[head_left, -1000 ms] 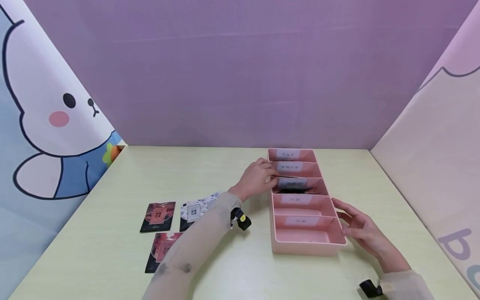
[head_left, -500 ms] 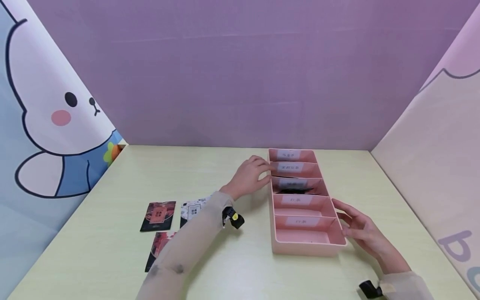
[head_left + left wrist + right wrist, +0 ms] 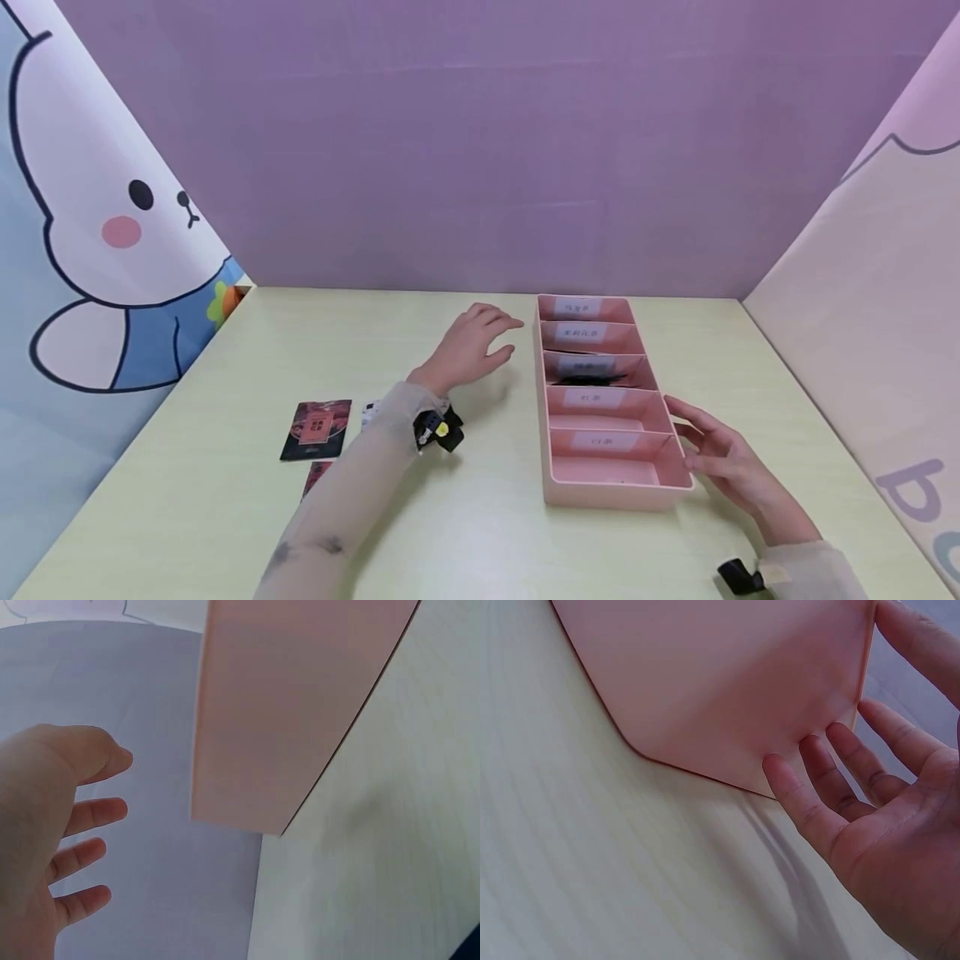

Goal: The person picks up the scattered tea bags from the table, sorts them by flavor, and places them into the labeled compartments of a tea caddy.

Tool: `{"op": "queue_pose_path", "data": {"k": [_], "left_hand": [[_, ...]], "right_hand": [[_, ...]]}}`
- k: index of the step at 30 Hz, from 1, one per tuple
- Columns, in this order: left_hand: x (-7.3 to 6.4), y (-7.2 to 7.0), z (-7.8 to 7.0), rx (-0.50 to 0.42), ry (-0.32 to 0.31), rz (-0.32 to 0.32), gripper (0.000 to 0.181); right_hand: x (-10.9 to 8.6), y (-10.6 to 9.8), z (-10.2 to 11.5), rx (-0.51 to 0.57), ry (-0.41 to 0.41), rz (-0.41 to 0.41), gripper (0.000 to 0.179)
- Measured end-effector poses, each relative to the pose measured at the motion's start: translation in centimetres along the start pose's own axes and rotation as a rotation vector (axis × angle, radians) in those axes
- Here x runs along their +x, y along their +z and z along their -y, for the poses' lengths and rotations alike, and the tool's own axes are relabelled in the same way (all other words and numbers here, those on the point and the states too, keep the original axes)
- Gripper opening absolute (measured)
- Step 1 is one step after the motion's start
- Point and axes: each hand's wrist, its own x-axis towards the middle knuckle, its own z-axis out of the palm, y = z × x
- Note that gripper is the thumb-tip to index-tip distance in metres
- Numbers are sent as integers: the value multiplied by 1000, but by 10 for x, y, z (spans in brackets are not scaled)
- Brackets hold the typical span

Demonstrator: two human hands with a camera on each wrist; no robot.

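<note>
The left hand (image 3: pixel 468 348) is hovering empty, fingers loosely apart, just left of the pink box (image 3: pixel 615 497). The right hand (image 3: pixel 723 458) is holding nothing; its loose fingers are touching the box's other side. Dark packets (image 3: pixel 588 381), I think, are lying in the middle slot between them. Maybe packets are being sorted, so the left hand is needing to reach back leftward for the red packet (image 3: pixel 317 431). The left sleeve (image 3: pixel 330 500) is hiding most of two others.

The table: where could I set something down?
Bare table lies between the left sleeve and the pink box; behind the packets, up to the purple backdrop; and beyond the right hand, right of the box. Crowded: where that sleeve partly hides packets.
</note>
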Motion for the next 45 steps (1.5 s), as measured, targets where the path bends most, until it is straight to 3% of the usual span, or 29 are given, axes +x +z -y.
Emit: {"op": "queue_pose_path", "data": {"k": [21,27,33,45], "left_hand": [[-39,-25,16,-25,-167,35,48],[-53,-29,23,-51,-223,-12,49],[-61,-31,28,-55,-219,-62,50],[-79,-36,40,-19,-293,47,58]], "right_hand": [[1,-1,-2,-5,-15,7,70],[1,-1,-1,-6,-6,-3,69],[0,-2,-1,-5,-18,5,69],[0,-2,-1,2,6,-1,71]]}}
